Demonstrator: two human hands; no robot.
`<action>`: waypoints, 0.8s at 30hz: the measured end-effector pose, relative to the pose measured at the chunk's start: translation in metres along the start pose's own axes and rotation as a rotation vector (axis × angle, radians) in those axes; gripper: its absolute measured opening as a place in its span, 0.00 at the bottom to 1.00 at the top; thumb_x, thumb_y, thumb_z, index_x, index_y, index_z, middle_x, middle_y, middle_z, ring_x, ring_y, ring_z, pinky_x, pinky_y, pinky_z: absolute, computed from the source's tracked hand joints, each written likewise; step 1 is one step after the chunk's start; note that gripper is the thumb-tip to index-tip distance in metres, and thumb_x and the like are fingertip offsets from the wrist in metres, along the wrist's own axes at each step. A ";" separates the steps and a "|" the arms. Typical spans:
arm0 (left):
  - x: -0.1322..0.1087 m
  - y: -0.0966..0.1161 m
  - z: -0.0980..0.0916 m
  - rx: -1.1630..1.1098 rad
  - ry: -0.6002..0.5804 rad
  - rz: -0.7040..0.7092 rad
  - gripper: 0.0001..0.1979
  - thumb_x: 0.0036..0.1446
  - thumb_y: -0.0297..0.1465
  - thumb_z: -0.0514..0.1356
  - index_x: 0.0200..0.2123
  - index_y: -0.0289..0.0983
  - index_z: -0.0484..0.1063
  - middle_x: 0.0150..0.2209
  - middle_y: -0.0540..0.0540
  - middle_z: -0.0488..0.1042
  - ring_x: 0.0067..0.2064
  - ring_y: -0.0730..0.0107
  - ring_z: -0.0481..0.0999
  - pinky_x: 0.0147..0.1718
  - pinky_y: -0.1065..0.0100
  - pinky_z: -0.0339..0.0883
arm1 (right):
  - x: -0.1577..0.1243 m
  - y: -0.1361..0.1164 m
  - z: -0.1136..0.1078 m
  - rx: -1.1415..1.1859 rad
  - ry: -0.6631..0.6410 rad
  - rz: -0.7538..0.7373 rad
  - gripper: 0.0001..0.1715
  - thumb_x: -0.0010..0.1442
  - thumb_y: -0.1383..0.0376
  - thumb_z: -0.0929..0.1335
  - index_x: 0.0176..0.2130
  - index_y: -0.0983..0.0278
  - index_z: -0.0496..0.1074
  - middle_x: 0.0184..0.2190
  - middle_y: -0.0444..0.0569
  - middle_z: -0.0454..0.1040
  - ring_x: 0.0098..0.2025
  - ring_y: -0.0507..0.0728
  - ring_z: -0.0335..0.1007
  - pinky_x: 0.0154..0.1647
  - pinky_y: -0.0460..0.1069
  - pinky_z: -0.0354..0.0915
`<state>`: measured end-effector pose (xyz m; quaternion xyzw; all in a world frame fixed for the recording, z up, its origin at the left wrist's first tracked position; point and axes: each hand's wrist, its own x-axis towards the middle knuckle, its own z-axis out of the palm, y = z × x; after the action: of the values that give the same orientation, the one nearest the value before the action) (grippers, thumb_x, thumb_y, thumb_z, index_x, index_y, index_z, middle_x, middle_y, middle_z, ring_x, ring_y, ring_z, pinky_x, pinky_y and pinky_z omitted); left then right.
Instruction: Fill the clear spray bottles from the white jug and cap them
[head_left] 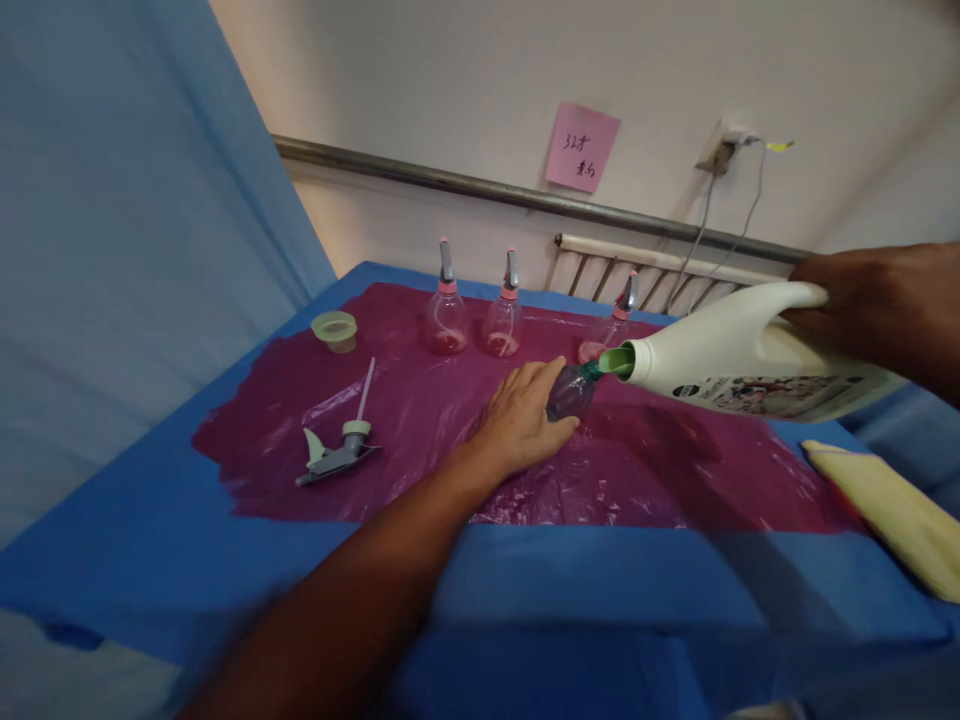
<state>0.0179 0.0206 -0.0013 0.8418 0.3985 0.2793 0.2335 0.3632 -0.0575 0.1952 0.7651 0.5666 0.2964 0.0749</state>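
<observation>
My left hand [525, 415] is wrapped round a clear spray bottle body [571, 392] with a green neck, steadying it on the purple plastic sheet [420, 420]. With my right hand [862, 300] I grip the handle of a large cream jug [712, 345] with a printed label. The jug is tipped to the left, and its green spout [618, 361] meets the bottle's neck. Whether liquid is flowing I cannot make out. A grey and pale green spray trigger head [341, 450] with its dip tube lies on the sheet to the left.
Three spray bottles with pink collars [448, 320] stand at the back, holding some reddish liquid. A pale green cap or cup [335, 330] sits at the left. A yellow cloth [889, 510] lies at the right edge. Behind the blue-covered table [562, 580] are a pipe [450, 180] and a radiator [637, 258].
</observation>
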 end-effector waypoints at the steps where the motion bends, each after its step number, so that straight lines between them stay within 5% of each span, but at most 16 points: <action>1: 0.000 0.000 0.000 0.001 0.001 0.000 0.44 0.67 0.40 0.71 0.82 0.41 0.63 0.77 0.38 0.71 0.78 0.43 0.70 0.78 0.44 0.66 | 0.000 0.001 0.001 0.000 0.012 -0.012 0.17 0.61 0.45 0.64 0.36 0.53 0.70 0.33 0.53 0.77 0.32 0.65 0.65 0.35 0.55 0.47; 24: 0.000 0.001 0.000 -0.001 -0.006 -0.001 0.44 0.67 0.39 0.71 0.82 0.42 0.63 0.77 0.38 0.72 0.78 0.42 0.70 0.78 0.42 0.67 | -0.002 -0.007 -0.011 0.001 -0.019 -0.001 0.17 0.59 0.45 0.63 0.36 0.53 0.68 0.35 0.55 0.77 0.35 0.67 0.67 0.36 0.57 0.49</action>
<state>0.0187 0.0201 -0.0006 0.8423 0.3983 0.2767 0.2352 0.3513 -0.0591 0.1999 0.7678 0.5663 0.2888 0.0801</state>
